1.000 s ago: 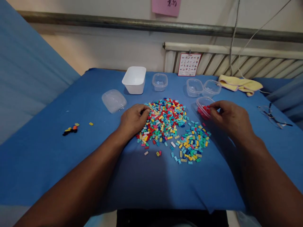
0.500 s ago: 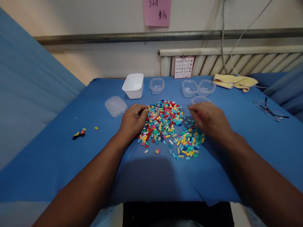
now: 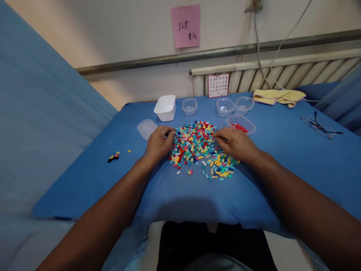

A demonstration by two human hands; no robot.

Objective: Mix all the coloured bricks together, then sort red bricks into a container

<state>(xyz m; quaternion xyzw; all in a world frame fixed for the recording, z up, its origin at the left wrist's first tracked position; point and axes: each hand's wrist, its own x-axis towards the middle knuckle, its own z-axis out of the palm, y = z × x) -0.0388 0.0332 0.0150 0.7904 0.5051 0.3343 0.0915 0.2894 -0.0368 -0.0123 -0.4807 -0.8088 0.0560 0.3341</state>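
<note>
Since a second ago the right hand [image 3: 236,143] has moved from the tub of red pieces [image 3: 250,127] to the right edge of the brick pile [image 3: 194,141], while the left hand [image 3: 160,143] has stayed at the left edge. The multicoloured pile lies in the middle of the table [image 3: 284,158], between the two hands, with a looser patch of bricks [image 3: 224,164] spreading from its near right side. The right thumb and forefinger are close together at the bricks; whether they pinch one cannot be told. The left fingers are curled in, thumb near forefinger, and their grip cannot be made out either.

The red-filled tub sits just behind the right hand. Farther back stand a white container [image 3: 165,109] and three clear tubs [image 3: 189,107]. A translucent lid [image 3: 147,128] lies near the left hand. Farther left is a small cluster of dark, yellow and orange pieces [image 3: 113,157]. To the right lie eyeglasses [image 3: 318,126] and a yellow cloth [image 3: 278,97].
</note>
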